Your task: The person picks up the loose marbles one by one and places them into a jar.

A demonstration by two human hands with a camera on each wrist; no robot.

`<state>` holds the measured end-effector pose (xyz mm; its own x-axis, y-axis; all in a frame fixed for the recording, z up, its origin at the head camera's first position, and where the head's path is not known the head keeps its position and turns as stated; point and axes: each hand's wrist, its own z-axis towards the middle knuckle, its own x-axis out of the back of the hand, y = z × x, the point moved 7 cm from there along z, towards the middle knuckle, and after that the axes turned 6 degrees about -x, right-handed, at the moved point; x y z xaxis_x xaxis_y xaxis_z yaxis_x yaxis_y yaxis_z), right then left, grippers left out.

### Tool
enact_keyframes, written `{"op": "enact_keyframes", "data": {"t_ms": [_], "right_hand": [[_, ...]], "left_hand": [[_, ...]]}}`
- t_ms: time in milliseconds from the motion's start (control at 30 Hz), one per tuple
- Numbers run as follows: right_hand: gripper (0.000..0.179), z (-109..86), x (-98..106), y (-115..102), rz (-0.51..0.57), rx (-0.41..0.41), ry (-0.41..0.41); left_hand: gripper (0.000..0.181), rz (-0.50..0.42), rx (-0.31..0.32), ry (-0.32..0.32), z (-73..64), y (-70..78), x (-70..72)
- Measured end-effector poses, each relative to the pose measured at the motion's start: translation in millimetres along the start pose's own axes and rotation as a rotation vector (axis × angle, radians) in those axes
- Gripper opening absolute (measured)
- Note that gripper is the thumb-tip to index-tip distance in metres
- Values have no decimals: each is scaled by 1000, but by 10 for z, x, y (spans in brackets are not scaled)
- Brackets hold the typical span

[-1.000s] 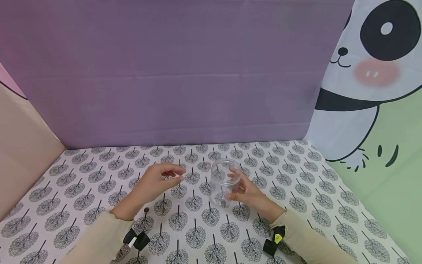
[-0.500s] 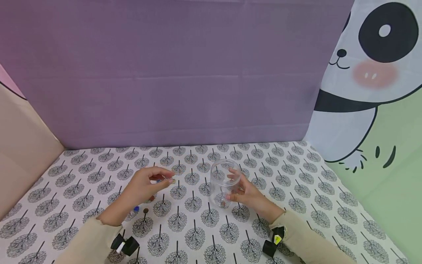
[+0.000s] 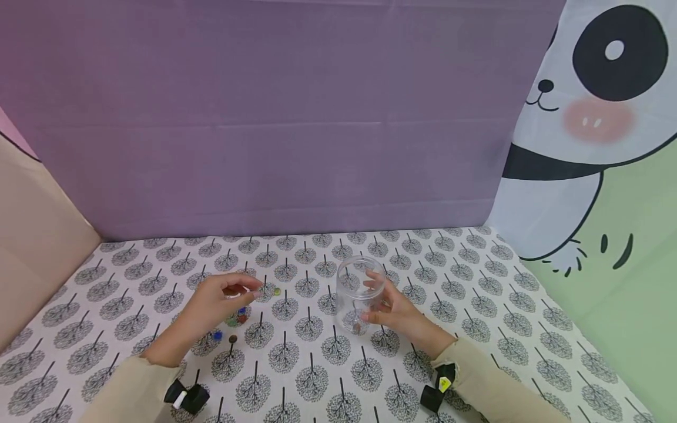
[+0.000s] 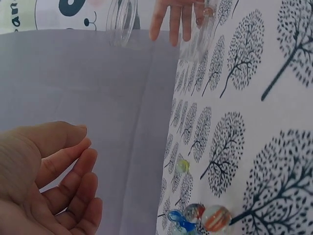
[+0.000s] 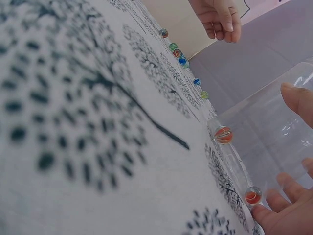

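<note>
Glass marbles lie under and around my left hand, which hovers with its fingers loosely bent and nothing visible between them. A yellow-green marble sits just beyond its fingertips. Blue marbles, a reddish marble and an orange-streaked marble are grouped below the palm. My right hand grips a clear, lidless jar from its right side, thumb in front and fingers behind. The jar stands upright on the cloth. Two orange marbles show low inside it in the right wrist view.
A white cloth with a printed tree pattern covers the table. A purple backdrop rises behind it, with a panda-printed green panel at the right and a beige panel at the left. A dark brown marble lies near the left wrist.
My left hand has drawn back leftward from beside the jar. Marbles its hand and forearm covered now show, including the yellow-green one. My right hand and the jar have stayed put.
</note>
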<state>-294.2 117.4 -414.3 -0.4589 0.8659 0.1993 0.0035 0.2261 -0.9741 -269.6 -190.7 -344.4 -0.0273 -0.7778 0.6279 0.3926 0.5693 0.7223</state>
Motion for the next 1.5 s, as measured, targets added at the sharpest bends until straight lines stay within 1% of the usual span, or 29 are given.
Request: {"op": "enact_keyframes", "data": {"t_ms": [67, 233, 367, 567, 667, 767, 833, 867, 1000, 1100, 1233, 1400, 1500], "right_hand": [[90, -3, 2, 4, 2, -2, -1], [90, -10, -5, 2, -4, 2, 3], [90, -12, -2, -3, -13, -5, 17], [91, 1, -6, 8, -11, -13, 11], [91, 8, -3, 17, 2, -13, 6], [91, 13, 0, 16, 19, -5, -3], [91, 14, 0, 15, 29, -6, -7], [91, 14, 2, 14, 30, -4, -7], [90, 11, 1, 7, 24, -1, -4], [91, 8, -3, 0, 18, 4, -2], [92, 6, -3, -4, 13, 1, 2], [91, 12, 3, 4, 6, -1, 7], [91, 21, 9, 16, -1, -3, 13]], "left_hand": [[22, -2, 0, 1, -5, -32, 9], [27, -28, 26, -11, -38, -115, 33], [28, -10, 46, -9, -57, -188, 71], [29, 12, 66, 2, -84, -292, 107], [29, 4, 54, 0, -96, -302, 114], [31, -3, 44, -15, -101, -330, 117], [31, 16, 43, -22, -101, -371, 122], [31, 18, 49, -25, -100, -396, 125], [31, 14, 105, -38, -106, -510, 128], [32, -14, 137, -51, -114, -566, 122], [35, -28, 154, -54, -121, -609, 124], [36, -6, 177, -46, -125, -673, 145], [36, 5, 173, -45, -126, -709, 150]]}}
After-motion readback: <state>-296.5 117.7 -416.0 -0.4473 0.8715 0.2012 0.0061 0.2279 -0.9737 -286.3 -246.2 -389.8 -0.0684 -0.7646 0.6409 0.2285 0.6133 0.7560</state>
